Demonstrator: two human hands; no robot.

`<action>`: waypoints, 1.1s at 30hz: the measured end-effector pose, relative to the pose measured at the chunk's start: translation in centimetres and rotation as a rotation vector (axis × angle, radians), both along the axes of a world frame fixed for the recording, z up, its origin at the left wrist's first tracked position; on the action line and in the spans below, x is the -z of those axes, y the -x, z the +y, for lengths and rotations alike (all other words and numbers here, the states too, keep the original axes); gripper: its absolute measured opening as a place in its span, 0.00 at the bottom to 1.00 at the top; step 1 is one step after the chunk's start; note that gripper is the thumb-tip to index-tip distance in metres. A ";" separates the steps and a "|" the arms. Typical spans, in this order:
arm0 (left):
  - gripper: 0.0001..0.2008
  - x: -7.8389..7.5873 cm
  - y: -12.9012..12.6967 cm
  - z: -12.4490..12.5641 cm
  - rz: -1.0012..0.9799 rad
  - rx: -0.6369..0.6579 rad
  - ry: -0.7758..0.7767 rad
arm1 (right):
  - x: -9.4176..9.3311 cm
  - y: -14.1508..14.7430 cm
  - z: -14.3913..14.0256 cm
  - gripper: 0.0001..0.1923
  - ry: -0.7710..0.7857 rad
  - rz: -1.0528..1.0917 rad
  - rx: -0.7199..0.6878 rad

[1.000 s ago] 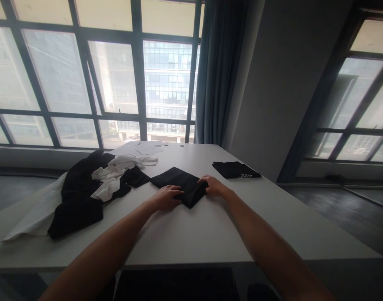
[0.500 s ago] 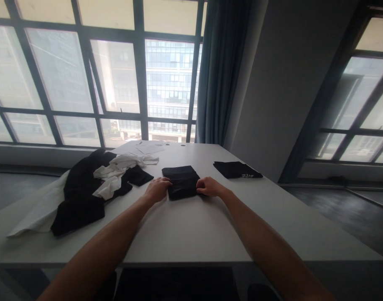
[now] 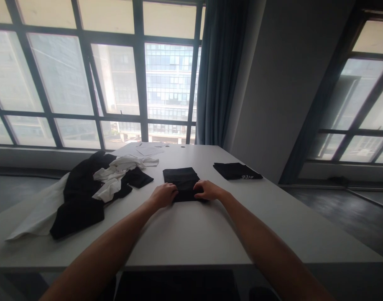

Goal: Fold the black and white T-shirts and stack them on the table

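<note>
A folded black garment (image 3: 182, 179) lies in a flat rectangle on the white table (image 3: 185, 234), straight ahead of me. At its near left corner, my left hand (image 3: 165, 194) is closed, fingers curled onto the cloth. My right hand (image 3: 208, 190) grips the near right side, with thumb and fingers pinched on the fabric. The fingertips are partly hidden against the dark cloth. A second folded black garment (image 3: 237, 171), with white lettering at its near edge, rests apart to the right.
On the left side is a loose heap of clothes: a black garment (image 3: 80, 213), a crumpled white garment (image 3: 111, 177) on top, and white cloth (image 3: 37, 217) hanging toward the table's left edge. White papers (image 3: 147, 149) lie at the far end, before the windows and a blue curtain (image 3: 212, 83).
My left hand has slid from the garment's left side to its near left corner, slightly right and nearer. The right hand has shifted slightly. The garment's near edge now looks straighter.
</note>
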State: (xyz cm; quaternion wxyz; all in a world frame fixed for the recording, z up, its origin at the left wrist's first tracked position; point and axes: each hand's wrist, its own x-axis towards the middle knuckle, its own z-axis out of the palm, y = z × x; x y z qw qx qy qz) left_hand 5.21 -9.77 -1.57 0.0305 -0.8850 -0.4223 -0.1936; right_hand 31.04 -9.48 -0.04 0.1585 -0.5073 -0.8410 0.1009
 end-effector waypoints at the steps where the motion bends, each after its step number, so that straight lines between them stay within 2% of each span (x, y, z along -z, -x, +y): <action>1: 0.13 -0.1 0.0 -0.1 -0.003 -0.008 0.005 | 0.0 0.1 0.0 0.14 -0.012 -0.004 0.012; 4: 0.14 -0.4 -0.1 -0.4 0.008 -0.014 0.017 | 0.0 0.5 -0.1 0.08 -0.070 -0.012 0.060; 7: 0.19 -0.3 -0.2 -0.5 0.031 0.002 0.007 | 0.0 1.1 -0.2 0.07 -0.157 -0.005 0.110; 10: 0.16 -0.3 -0.2 -0.5 0.040 -0.004 -0.004 | 0.0 1.5 -0.3 0.08 -0.193 -0.003 0.131; 15: 0.11 -0.2 -0.2 -0.4 0.015 -0.035 -0.003 | 0.3 1.5 -0.3 0.09 -0.126 0.003 0.105; 20: 0.11 -0.2 -0.2 -0.3 0.015 -0.040 0.009 | 0.3 1.0 -0.2 0.20 -0.014 0.003 -0.006; 30: 0.10 -0.3 -0.1 -0.3 0.010 -0.024 -0.006 | -0.1 1.0 -0.4 0.17 0.010 -0.027 0.003; 33: 0.11 -0.1 0.0 -0.2 0.015 -0.018 -0.011 | 0.0 0.9 -0.3 0.21 0.023 -0.039 0.014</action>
